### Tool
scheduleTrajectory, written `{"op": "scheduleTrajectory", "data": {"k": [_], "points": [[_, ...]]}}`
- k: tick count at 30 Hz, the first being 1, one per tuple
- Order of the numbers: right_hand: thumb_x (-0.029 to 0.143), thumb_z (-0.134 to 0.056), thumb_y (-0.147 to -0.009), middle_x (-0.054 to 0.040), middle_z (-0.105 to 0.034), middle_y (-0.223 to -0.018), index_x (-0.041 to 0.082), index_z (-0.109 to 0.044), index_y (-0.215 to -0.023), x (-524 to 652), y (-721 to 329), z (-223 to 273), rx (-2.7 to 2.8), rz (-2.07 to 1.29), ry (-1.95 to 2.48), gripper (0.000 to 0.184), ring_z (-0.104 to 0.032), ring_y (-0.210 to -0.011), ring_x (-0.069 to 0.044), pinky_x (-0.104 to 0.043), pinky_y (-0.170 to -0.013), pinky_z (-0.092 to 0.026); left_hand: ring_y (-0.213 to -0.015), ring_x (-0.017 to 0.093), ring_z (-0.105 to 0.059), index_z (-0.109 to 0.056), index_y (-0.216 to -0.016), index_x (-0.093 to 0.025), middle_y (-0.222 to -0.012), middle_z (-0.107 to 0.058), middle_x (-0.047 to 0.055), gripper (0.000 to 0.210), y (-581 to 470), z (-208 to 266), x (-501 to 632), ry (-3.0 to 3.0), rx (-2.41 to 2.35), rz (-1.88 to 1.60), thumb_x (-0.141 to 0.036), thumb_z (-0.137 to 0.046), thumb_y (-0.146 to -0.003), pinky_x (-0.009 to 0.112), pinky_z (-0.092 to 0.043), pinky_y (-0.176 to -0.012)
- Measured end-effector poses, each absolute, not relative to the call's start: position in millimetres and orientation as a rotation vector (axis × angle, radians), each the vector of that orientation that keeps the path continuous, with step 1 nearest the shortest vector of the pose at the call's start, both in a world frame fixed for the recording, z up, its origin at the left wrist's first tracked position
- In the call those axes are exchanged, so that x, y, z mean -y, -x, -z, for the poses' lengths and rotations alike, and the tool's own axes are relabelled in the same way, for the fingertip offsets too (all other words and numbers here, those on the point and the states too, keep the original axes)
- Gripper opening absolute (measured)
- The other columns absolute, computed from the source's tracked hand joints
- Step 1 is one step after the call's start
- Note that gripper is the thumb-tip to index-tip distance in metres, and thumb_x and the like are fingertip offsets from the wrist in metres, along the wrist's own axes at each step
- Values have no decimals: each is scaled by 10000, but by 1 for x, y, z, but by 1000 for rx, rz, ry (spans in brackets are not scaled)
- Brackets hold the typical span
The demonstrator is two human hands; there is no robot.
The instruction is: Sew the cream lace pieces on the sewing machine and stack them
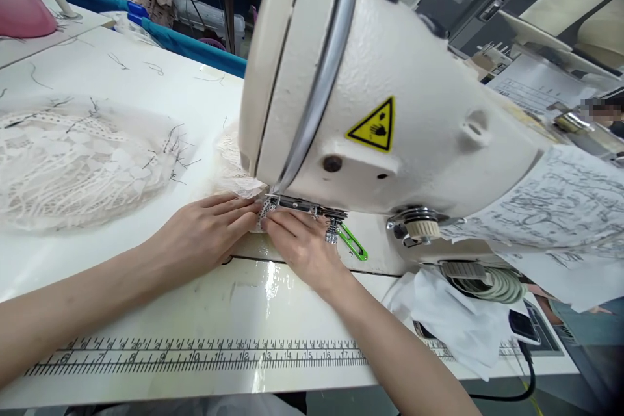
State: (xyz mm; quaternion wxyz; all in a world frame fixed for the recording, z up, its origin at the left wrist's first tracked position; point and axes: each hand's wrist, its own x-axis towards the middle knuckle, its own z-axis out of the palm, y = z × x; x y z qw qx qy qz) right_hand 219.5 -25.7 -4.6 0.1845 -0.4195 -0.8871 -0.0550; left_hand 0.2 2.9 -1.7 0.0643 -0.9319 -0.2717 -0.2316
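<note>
Lace fabric [238,186], pale cream with a dotted trim [264,210], lies under the head of a sewing machine [312,91]. My left hand [207,227] rests on it left of the needle area, fingers stretched out and lying flat. On the near right side, my right hand [302,244] has its thumb and forefinger closed at the trim's edge; its other fingers are partly behind the machine's metal parts. The needle and the stitching point are hidden. Just right of my right hand is a green thread snipper [351,242].
More cream lace [82,166] with dark thread ends lies on the left of the white table [160,299]. A printed ruler [195,359] runs along the front edge. White cloth [443,318], a phone [524,326] and a cable lie at right. Written paper [550,201] hangs from the machine.
</note>
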Motion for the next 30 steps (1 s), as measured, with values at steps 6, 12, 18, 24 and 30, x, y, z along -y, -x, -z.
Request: {"op": "scheduleTrajectory", "data": {"k": [6,12,18,24,30], "points": [[137,-527,-988,-7,-754,-1046,236,-718,-985,24,-214,5,2399,13,1184,215,-675,-962,-130,-266,-827,-521,-1080,240,-700,-677,-1095,-159,-1136,-752,73,303,-3,-4,2,2838,864,783,-103,-408,-966,405,-563,-937],[237,-569,-989,-4,-763,-1004,242,-741,-996,27,-209,8,2284,-71,1167,172,-678,-963,-138,-268,-759,-514,-1032,214,-684,-571,-1269,-181,-1189,-696,94,421,-2,-8,7,2862,980,955,-51,-400,-907,341,-583,-856],[201,-558,-992,28,-764,-883,243,-732,-870,32,-206,-2,2292,-54,1141,217,-660,-849,-126,-273,-758,-478,-1251,230,-613,-603,-1304,-204,-1298,-688,59,456,8,3,-3,2971,900,830,-102,-452,-886,394,-495,-1089],[219,-535,-1018,44,-781,-893,245,-725,-903,35,-204,-5,2300,-2,1126,223,-669,-833,-106,-288,-745,-450,-1380,215,-507,-604,-1349,-183,-1425,-601,56,565,14,12,-6,2923,811,683,-65,-393,-839,409,-345,-1214],[101,-561,-966,59,-786,-925,238,-714,-914,34,-203,-1,2311,6,1073,212,-683,-901,-93,-275,-832,-464,-1374,214,-513,-621,-1326,-167,-1414,-610,58,546,14,11,-8,2868,809,628,-88,-378,-844,420,-334,-1221]]}}
